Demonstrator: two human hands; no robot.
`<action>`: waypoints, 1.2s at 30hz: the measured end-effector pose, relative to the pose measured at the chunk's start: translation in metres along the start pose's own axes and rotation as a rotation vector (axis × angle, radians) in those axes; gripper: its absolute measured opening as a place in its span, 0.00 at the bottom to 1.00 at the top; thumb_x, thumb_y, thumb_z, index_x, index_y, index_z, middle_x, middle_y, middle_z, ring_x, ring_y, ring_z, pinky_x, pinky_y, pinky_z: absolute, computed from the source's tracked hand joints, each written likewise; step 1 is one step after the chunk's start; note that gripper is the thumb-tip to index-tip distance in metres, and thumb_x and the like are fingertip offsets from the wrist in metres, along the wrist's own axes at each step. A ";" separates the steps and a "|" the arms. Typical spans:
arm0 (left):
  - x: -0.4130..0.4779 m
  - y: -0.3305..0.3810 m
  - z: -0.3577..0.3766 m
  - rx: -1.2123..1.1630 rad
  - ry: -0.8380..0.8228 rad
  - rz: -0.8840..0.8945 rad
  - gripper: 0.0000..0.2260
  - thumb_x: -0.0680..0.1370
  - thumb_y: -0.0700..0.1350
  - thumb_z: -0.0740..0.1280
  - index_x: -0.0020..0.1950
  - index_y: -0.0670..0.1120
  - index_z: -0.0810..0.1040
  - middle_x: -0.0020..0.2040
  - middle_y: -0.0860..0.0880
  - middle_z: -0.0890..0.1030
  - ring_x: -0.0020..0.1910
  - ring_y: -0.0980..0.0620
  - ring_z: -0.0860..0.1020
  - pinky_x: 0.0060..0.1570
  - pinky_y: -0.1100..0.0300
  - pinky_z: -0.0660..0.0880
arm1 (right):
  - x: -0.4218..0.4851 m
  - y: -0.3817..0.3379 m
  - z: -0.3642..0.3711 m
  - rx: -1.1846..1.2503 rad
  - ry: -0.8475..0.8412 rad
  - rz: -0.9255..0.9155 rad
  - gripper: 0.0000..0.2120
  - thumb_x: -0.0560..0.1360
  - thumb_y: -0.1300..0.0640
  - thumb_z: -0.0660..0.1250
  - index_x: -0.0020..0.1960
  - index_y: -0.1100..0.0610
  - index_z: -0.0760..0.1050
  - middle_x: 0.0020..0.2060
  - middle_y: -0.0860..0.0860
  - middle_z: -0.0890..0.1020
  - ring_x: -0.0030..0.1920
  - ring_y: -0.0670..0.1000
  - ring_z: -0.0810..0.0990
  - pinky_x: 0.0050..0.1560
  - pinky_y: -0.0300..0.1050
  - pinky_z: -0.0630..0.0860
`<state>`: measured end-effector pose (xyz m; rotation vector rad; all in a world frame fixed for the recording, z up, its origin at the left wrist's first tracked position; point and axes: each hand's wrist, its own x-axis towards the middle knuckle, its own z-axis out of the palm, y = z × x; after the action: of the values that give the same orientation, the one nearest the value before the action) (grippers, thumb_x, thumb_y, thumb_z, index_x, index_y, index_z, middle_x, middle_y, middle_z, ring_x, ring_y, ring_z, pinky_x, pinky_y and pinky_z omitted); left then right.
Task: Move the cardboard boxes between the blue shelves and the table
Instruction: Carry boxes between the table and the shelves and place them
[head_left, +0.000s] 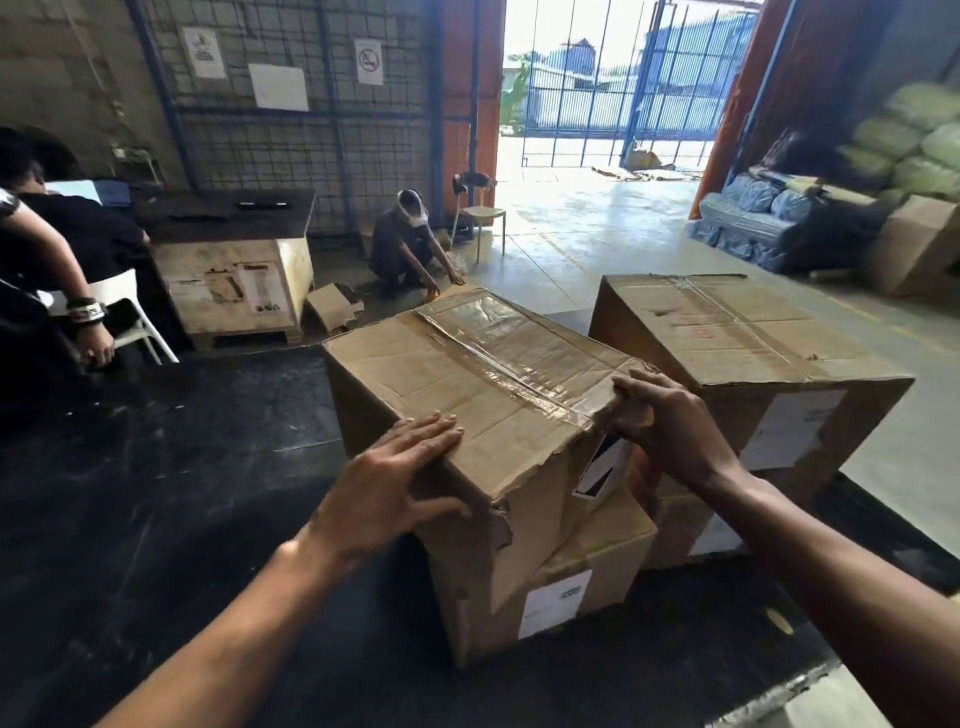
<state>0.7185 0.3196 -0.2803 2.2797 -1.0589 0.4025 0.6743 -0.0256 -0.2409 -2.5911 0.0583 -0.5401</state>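
A worn, taped cardboard box (467, 374) sits tilted on top of a lower cardboard box (587, 577) on the black table (156, 493). My left hand (395, 483) clasps its near left corner, fingers flat on the top and thumb on the side. My right hand (660, 421) grips the near right top edge with curled fingers. A second stack stands to the right: a large taped box (748, 338) on another box (680, 525). No blue shelves are in view.
A person (47, 270) sits at the table's far left on a white chair. Another person (410, 244) crouches on the floor beyond. A wooden crate (239, 291), a chair (480, 213) and wrapped goods (831, 208) line the open floor.
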 end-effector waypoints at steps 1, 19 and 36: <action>0.003 0.008 0.008 0.000 0.021 -0.019 0.39 0.69 0.70 0.67 0.74 0.49 0.72 0.74 0.54 0.70 0.76 0.57 0.64 0.77 0.58 0.57 | 0.002 0.001 0.001 0.005 -0.001 0.016 0.32 0.68 0.57 0.80 0.70 0.56 0.75 0.72 0.54 0.73 0.73 0.54 0.70 0.72 0.45 0.64; 0.048 -0.035 -0.012 0.072 -0.026 -0.216 0.52 0.61 0.83 0.57 0.75 0.49 0.71 0.74 0.53 0.71 0.74 0.53 0.67 0.75 0.52 0.63 | -0.061 -0.065 0.022 0.174 -0.089 0.014 0.53 0.60 0.23 0.71 0.77 0.50 0.66 0.77 0.41 0.63 0.75 0.43 0.63 0.75 0.50 0.66; 0.025 -0.070 -0.040 -0.045 0.305 -0.486 0.36 0.61 0.60 0.78 0.64 0.44 0.82 0.62 0.48 0.82 0.59 0.57 0.78 0.64 0.68 0.69 | -0.022 -0.032 0.024 0.135 -0.061 -0.018 0.44 0.63 0.44 0.81 0.75 0.53 0.69 0.74 0.42 0.68 0.72 0.42 0.68 0.72 0.43 0.68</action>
<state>0.7874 0.3656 -0.2633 2.2469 -0.3426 0.4926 0.6613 0.0161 -0.2532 -2.4766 -0.0212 -0.4544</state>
